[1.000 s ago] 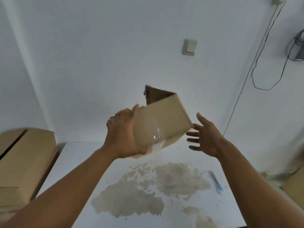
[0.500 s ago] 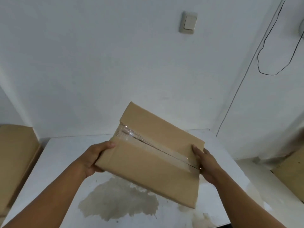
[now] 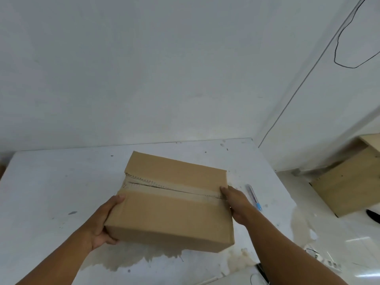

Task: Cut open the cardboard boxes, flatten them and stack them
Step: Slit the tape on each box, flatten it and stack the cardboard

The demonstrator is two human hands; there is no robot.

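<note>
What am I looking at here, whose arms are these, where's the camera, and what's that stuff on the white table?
There is no machine: these are a person's two bare arms, filmed by a wide-angle camera worn on their head, looking forward and down. The left hand and right hand grip opposite ends of a cardboard box, on or just above the white table; I cannot tell which. A taped seam crosses its top, partly gaping. Beside the right hand lies a slim tool with a blue end, likely a cutter. The table has brownish stains. A second box stands off to the right.
</note>
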